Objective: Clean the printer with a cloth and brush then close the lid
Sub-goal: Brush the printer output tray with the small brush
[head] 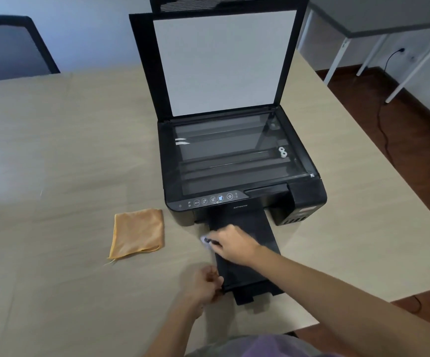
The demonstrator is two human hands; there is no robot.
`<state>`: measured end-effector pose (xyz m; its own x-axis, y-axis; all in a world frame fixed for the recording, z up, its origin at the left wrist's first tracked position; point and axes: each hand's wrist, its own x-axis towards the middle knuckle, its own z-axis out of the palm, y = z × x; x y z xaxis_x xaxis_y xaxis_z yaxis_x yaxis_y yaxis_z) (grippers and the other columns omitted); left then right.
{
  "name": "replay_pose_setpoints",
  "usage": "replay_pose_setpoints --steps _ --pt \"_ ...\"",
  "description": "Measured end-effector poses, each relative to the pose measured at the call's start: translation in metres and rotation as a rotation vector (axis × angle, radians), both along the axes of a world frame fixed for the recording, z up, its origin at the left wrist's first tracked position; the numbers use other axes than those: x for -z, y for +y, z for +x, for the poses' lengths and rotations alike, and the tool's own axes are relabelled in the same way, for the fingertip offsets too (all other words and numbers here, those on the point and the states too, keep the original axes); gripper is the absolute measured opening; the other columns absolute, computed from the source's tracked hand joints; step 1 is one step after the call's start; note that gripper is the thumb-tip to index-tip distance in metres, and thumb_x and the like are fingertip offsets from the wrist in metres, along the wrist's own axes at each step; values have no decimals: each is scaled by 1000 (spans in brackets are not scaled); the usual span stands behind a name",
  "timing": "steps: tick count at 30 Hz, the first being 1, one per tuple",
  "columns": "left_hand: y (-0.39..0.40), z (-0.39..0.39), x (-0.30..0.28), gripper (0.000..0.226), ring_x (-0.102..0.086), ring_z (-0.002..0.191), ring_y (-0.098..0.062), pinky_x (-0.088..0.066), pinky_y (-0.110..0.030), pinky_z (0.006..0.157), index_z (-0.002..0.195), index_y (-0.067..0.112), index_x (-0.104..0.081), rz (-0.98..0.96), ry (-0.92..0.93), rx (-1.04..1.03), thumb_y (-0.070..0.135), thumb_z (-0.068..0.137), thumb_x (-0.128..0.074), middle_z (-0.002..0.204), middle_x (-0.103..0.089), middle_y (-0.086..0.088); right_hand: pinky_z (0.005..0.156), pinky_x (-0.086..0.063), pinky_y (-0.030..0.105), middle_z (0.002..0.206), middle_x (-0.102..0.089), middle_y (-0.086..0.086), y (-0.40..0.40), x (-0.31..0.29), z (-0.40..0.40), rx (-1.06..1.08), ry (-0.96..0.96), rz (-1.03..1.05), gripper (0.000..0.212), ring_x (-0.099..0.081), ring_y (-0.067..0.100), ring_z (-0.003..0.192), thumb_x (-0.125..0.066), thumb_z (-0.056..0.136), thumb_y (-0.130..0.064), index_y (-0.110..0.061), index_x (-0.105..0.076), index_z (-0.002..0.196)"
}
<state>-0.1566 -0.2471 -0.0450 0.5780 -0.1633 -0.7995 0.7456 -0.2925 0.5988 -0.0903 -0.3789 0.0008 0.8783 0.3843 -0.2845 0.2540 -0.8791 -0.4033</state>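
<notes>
A black printer [309, 197] sits on the table with its lid [221, 63] raised upright, showing the scanner glass [229, 153]. Its output tray [257, 233] is pulled out toward me. My right hand [234, 244] rests over the tray's left edge, shut on a small brush [207, 240] whose pale tip pokes out to the left. My left hand [203, 284] grips the tray's near left corner. An orange cloth [137, 231] lies folded flat on the table, left of the tray.
The beige table [54, 163] stretches wide to the left. A dark mesh chair [10, 47] stands at the far left edge. A grey desk [389, 19] with white legs and a black cable [381, 117] are on the right, beyond the table edge.
</notes>
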Motion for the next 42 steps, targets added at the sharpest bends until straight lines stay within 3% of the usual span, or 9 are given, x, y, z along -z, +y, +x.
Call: replay_pose_setpoints --steps 7,11,16,21,25,29,33,37,42 --pt "2 -1 1 22 -45 50 -10 -48 -25 56 78 14 -46 -31 -11 16 1 95 -47 64 -46 -1 80 -51 45 106 -68 23 -39 12 21 149 -54 -220 29 -64 43 98 -46 94 -23 -16 -58 120" --pt "-1 -2 2 25 -39 48 -11 -45 -28 57 76 13 -44 -18 -59 34 -3 95 -45 59 -40 -2 78 -51 45 99 -70 25 -96 7 4 539 -67 -210 28 -65 42 94 -50 93 -22 -12 -62 116" --pt "2 2 6 28 -37 46 -11 -37 -25 52 74 14 -43 21 -98 73 -5 95 -44 60 -38 -6 79 -50 38 99 -73 12 -68 5 -64 31 122 -62 29 -65 32 93 -45 89 -27 -21 -64 110" --pt "-1 1 7 28 -36 48 -13 -40 -24 54 74 15 -42 25 -65 58 -4 95 -43 60 -37 -6 77 -47 39 96 -73 14 -106 3 -60 469 -39 -58 27 -65 33 89 -47 96 -27 -12 -65 109" --pt "0 0 8 29 -35 47 -12 -42 -26 54 73 16 -42 21 -49 57 -4 95 -44 60 -37 -5 78 -47 39 101 -71 12 -89 -3 -88 144 124 -105 26 -63 32 95 -45 94 -29 -15 -64 105" --pt "-2 2 3 29 -34 47 -10 -43 -23 49 74 16 -41 20 -34 46 -3 96 -44 60 -36 -3 72 -45 39 95 -70 17 -120 -6 -76 437 62 -246 24 -62 35 91 -46 94 -28 -12 -64 94" --pt "-2 0 -2 28 -36 42 -7 -46 -20 45 76 17 -40 41 -24 46 -2 96 -43 61 -40 -3 67 -42 33 86 -71 11 -90 -12 -87 141 224 -97 17 -62 30 85 -53 85 -26 -16 -66 81" --pt "-6 1 -6 26 -37 47 -9 -49 -26 58 77 17 -41 47 -13 42 1 97 -44 61 -42 -3 70 -44 32 97 -67 18 -111 -15 -66 437 166 -233 21 -61 35 94 -54 83 -22 -10 -69 92" --pt "-4 -1 -7 31 -42 46 -11 -42 -23 49 72 18 -41 31 -11 3 -1 96 -44 58 -44 -3 77 -50 35 93 -73 7 -61 -16 -84 146 301 -48 18 -62 28 91 -57 82 -26 -16 -71 86"
